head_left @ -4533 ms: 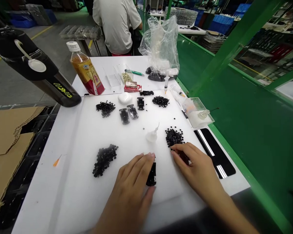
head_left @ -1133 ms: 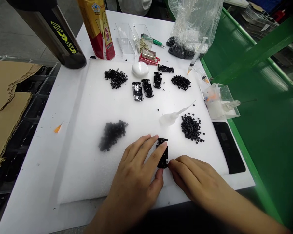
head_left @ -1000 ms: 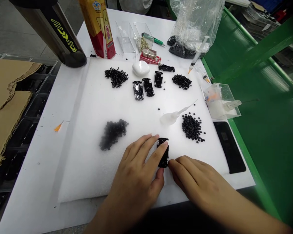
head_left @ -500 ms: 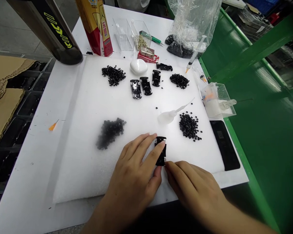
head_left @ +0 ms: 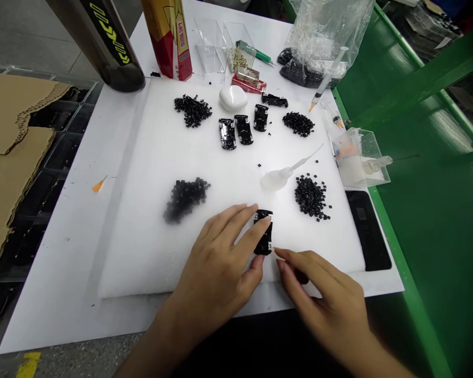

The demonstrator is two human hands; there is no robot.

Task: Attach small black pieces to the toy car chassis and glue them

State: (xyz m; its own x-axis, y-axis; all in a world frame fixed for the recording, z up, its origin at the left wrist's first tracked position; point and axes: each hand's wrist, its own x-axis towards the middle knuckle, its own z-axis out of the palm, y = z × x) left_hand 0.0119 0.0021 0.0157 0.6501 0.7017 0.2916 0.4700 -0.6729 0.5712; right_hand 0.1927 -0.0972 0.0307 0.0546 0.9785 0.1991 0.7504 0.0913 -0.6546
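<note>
A small black rectangular part with shiny, notched ends (head_left: 266,241) lies on the white foam pad (head_left: 142,252) near its front edge. My left hand (head_left: 224,252) steadies it, with the index finger across its top and the thumb at its lower end. Beside its lower right corner is my right hand (head_left: 323,283), fingers curled, index tip and thumb slightly apart. Nothing shows between those two tips. A white squeeze dropper (head_left: 276,179) lies beyond the part. To the right spreads a pile of small black square pieces (head_left: 310,197).
Several similar black parts (head_left: 227,134) lie farther back by a white rounded object (head_left: 233,98). Other black piles (head_left: 193,111) dot the pad. A syringe (head_left: 327,81), clear box (head_left: 360,157), dark bottle (head_left: 106,47) and carton (head_left: 171,47) stand around it. A green frame (head_left: 429,210) borders the right.
The whole view has shifted a little. My right fingertips have drawn slightly away from the part's lower right corner and spread. My left hand keeps its hold on the part.
</note>
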